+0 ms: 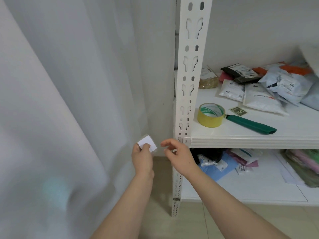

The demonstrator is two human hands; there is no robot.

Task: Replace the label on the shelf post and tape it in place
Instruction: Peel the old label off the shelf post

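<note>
A pale grey curtain (60,100) hangs in soft folds along my left. In front of it my left hand (143,158) pinches a small white square of paper, the label (147,143), thumb and fingers closed on its lower edge, with a filmy clear piece showing behind it. Just right of that, my right hand (177,155) sits loosely curled, thumb and forefinger slightly apart and gripping nothing I can make out, close to the shelf post (187,87) where the shelf board (255,141) joins it. The post is white painted metal, punched with slots and keyhole shapes. On the smooth white board lies a roll of yellow tape (211,116) with a green-printed core, touching a green-handled knife (252,124), and just beyond them a small dark card (239,111) printed 1-03. Farther right, crinkled plastic mailer bags (269,87) lie heaped.
</note>
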